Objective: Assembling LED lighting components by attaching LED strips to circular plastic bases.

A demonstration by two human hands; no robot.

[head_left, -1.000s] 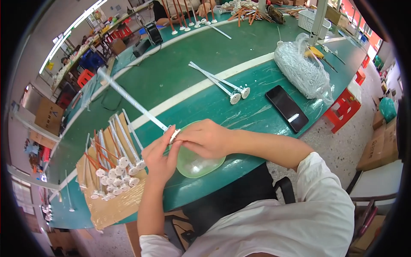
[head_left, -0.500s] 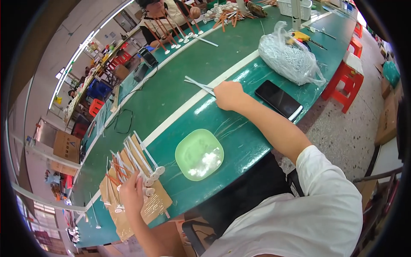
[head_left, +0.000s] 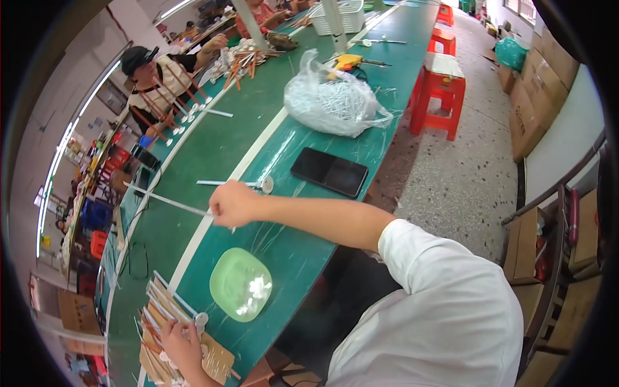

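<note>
My right hand point(head_left: 233, 204) is closed around the end of a thin pale stick point(head_left: 177, 202), which points away to the left over the table. Just behind that hand lies another pale stick with a white disc point(head_left: 265, 185) at its end, partly hidden by the hand. At the lower left, my left hand point(head_left: 181, 343) rests with bent fingers on a bundle of white and brown sticks point(head_left: 166, 306) with discs at their near ends. What its fingertips grip is hidden. Under the bundle is a piece of brown cardboard point(head_left: 219, 361). A green plate point(head_left: 225, 274) holding small white pieces stands between my hands.
A black phone point(head_left: 329, 171) lies right of my right arm. Beyond it are a plastic bag of white sticks point(head_left: 332, 103), a yellow glue gun point(head_left: 348, 62) and a white basket point(head_left: 351, 16). A co-worker point(head_left: 158, 84) sits across the table behind upright brown sticks. Red stools point(head_left: 438, 97) line the right.
The view has swung right. My right hand has drawn nearer the plate with the pale stick, and a disc-ended stick now shows behind it. The left hand stays at the bundle.
</note>
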